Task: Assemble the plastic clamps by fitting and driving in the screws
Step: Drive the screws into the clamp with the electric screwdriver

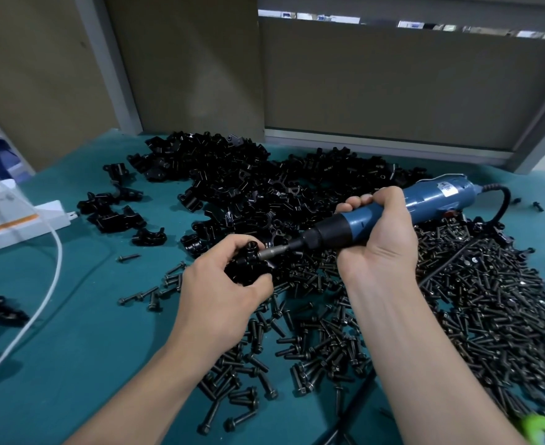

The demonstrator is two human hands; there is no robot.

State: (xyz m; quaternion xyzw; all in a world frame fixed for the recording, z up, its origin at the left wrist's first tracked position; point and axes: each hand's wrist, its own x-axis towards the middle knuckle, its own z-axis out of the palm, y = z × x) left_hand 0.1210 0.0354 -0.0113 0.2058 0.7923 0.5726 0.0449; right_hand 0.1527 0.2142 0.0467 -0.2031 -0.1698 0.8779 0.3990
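Black plastic clamp [248, 266] held just above the table [81, 348], left hand [223, 293] curled round it from below-left; a screw head looks seated at its upper right, though detail is dark. Electric screwdriver [390, 213], gripped in the right hand [377, 232], slants down-left, bit [276, 252] touching the clamp. Room tight: loose screws [477, 300] below and right, clamp pile [248, 178] behind.

A teal table [81, 364] carries a heap of black clamps [242, 181] at the back and a wide spread of black screws [489, 300] at the right and front. A white cable [60, 255] curves across its left side, beside what may be a white power strip [23, 226].
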